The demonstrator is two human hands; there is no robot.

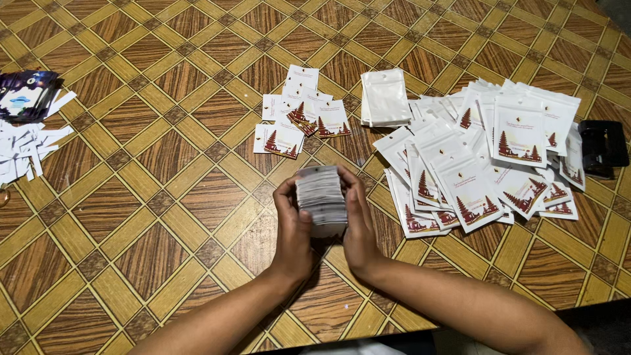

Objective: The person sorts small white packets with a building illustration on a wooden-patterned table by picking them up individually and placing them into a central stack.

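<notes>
From the head view, we are holding a stack of cards (pixel 321 200) upright between both hands above the table (pixel 151 217). Our left hand (pixel 293 227) is curling closed against the stack's left side, thumb lying along the near edge. Our right hand (pixel 358 223) is pressing closed on the right side, fingers wrapping over the top corner. The stack is sitting in the middle, nearer to us than everything else.

Just beyond the stack, loose cards (pixel 299 112) with red tree prints are lying scattered. To the right of the stack, a heap of white pouches (pixel 486 158) is spreading wide, each showing the same red print. A plain pile of pouches (pixel 386 97) is resting beyond the stack, between the loose cards and the heap. A black box (pixel 603 146) is sitting at the heap's far right. Far left of the stack, white strips (pixel 26 148) are lying beside a dark packet (pixel 25 95).
</notes>
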